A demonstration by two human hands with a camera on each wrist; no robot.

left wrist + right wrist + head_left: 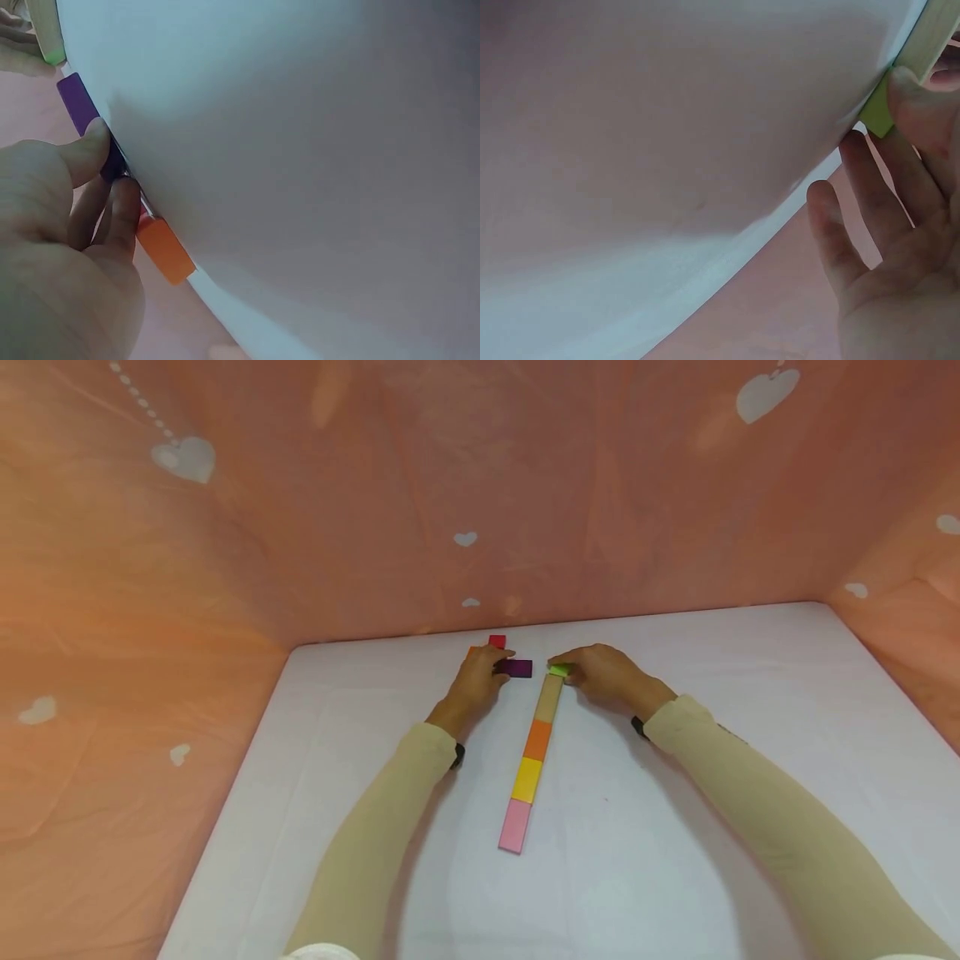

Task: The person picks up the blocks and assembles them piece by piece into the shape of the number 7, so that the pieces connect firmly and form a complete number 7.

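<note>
Peach-coloured cloth [487, 485] with pale hearts hangs around a white-covered table [637, 860], on which both hands of a person work near the far edge. The left hand [476, 681] pinches a purple block [517, 669] between thumb and fingers; whether it rests on the table or is slightly raised cannot be told. The right hand [611, 675] pinches a green block [558, 669] with the thumb on one side and fingertips on the other, its outer fingers spread free of it.

Running from the right fingertips back toward the person lie a beige block [549, 697], an orange block [537, 741], a yellow block [527, 780] and a pink block [515, 827], end to end. A red block [497, 641] sits just beyond the left fingers, with another orange block [166, 251] beside them.

The blocks look light, stiff and smooth, unlikely to break but perhaps easy to nudge askew; a pinch across the narrow width should suit them. The purple block's long axis runs left to right, its free end pointing from the left fingers toward the right ones. The row's axis runs away from the person, leaning rightward; the green block's is too covered to judge.
</note>
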